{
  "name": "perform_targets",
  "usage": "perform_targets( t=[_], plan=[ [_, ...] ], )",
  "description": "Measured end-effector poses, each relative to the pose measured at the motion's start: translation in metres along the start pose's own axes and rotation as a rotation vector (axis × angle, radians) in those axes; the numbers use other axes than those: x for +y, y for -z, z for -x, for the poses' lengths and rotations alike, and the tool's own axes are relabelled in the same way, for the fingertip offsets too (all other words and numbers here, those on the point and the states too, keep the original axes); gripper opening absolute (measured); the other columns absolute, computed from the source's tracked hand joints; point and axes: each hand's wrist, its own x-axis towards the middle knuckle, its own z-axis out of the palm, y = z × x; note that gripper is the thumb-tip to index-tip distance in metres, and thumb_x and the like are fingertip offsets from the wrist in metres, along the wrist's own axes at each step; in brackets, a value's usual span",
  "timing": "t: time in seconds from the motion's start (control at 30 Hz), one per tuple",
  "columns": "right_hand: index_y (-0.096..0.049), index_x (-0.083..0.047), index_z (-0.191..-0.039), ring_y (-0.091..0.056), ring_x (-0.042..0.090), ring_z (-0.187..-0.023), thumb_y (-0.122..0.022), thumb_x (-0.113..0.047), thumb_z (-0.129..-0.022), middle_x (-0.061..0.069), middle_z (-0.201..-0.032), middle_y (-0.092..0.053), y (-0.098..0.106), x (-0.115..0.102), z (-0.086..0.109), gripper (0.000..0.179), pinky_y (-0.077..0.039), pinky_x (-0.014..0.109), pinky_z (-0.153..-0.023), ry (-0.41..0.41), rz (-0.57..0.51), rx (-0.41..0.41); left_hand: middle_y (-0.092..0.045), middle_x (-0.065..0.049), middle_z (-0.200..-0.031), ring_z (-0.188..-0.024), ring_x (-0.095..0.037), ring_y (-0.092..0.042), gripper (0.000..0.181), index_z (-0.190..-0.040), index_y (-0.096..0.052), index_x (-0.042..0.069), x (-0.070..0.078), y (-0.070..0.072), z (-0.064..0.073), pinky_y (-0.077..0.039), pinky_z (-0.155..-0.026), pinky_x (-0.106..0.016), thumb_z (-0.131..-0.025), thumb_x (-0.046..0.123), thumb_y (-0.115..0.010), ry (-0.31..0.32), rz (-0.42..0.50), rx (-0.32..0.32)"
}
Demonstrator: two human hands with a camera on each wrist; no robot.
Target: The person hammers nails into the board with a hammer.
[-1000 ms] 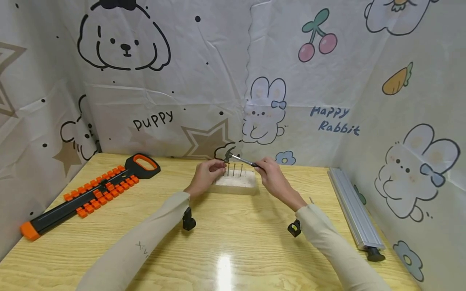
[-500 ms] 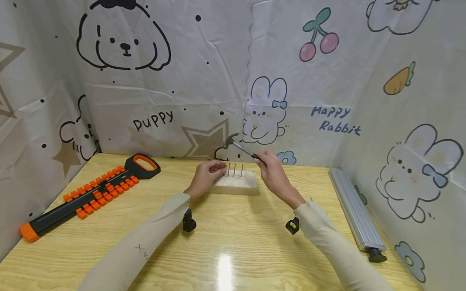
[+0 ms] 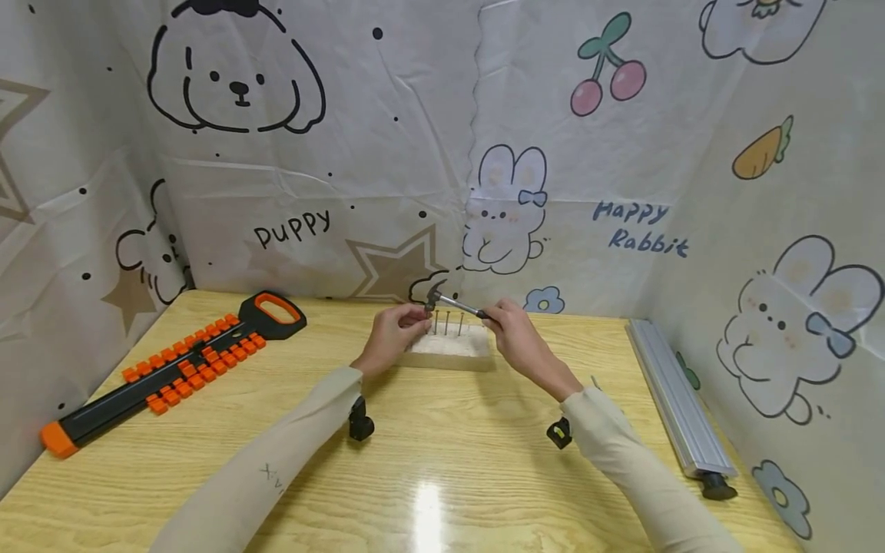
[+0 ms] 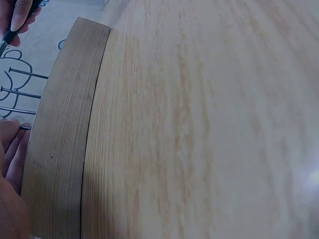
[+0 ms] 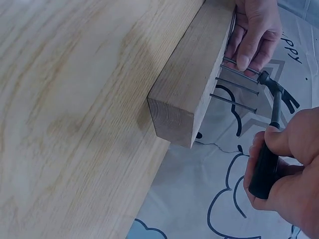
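A pale wooden block (image 3: pixel 449 359) lies on the table, with 3 nails (image 5: pixel 233 103) standing in its top in a row. At the block's left end my left hand (image 3: pixel 390 338) pinches another nail (image 4: pixel 25 128) between thumb and fingers. My right hand (image 3: pixel 518 338) grips the black handle of a small claw hammer (image 5: pixel 269 154). The hammer's head (image 5: pixel 266 79) is at the top of the pinched nail; in the right wrist view they look to be touching. From the head view, my left fingers hide most of that nail.
On the left lies a black rack with orange clips (image 3: pixel 193 361). A silver metal rail (image 3: pixel 677 399) with a black knob lies along the right side. Printed cloth walls (image 3: pixel 387 169) enclose the back and sides of the wood-grain table (image 3: pixel 456 445).
The hammer was down at the nail, rose above it half a second ago, and is down at the nail again. My left hand has stayed in place on the nail.
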Motion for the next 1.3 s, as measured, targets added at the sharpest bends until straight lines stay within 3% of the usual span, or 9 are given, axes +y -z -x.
perform_targets(
  t=[0.83, 0.97, 1.2, 1.3],
  plan=[
    [-0.073, 0.006, -0.118, -0.055, 0.022, -0.082, -0.059, -0.001, -0.105, 0.014, -0.098, -0.063, 0.003, -0.002, -0.001, 0.020, -0.047, 0.034, -0.068, -0.002, -0.019, 0.021, -0.077, -0.017, -0.108, -0.097, -0.030, -0.074, 0.017, -0.113, -0.074, -0.002, 0.000, 0.000, 0.002, -0.061, -0.085, -0.030, -0.098, 0.006, -0.074, -0.025, 0.036, 0.002],
    [-0.072, 0.008, -0.118, -0.057, 0.026, -0.084, -0.059, -0.001, -0.105, 0.017, -0.100, -0.064, 0.009, -0.004, -0.003, 0.020, -0.049, 0.038, -0.070, 0.023, -0.036, 0.085, -0.076, -0.016, -0.108, -0.097, -0.028, -0.074, 0.018, -0.115, -0.074, -0.001, 0.000, 0.001, 0.003, -0.060, -0.085, -0.027, -0.098, 0.008, -0.074, -0.010, 0.038, -0.003],
    [-0.070, 0.009, -0.120, -0.058, 0.032, -0.087, -0.058, -0.001, -0.106, 0.022, -0.104, -0.064, 0.014, -0.005, -0.008, 0.021, -0.050, 0.043, -0.073, 0.077, -0.101, 0.282, -0.077, -0.015, -0.110, -0.096, -0.024, -0.073, 0.020, -0.116, -0.075, 0.000, 0.001, 0.003, 0.002, -0.058, -0.081, -0.020, -0.098, 0.008, -0.075, 0.048, 0.097, -0.016],
    [-0.070, 0.009, -0.121, -0.057, 0.031, -0.085, -0.058, -0.001, -0.106, 0.022, -0.104, -0.063, 0.013, -0.005, -0.008, 0.021, -0.049, 0.042, -0.072, 0.064, -0.110, 0.252, -0.076, -0.016, -0.110, -0.096, -0.024, -0.073, 0.019, -0.115, -0.075, -0.001, 0.002, 0.004, 0.002, -0.058, -0.081, -0.020, -0.098, 0.008, -0.075, 0.057, 0.115, -0.021]
  ],
)
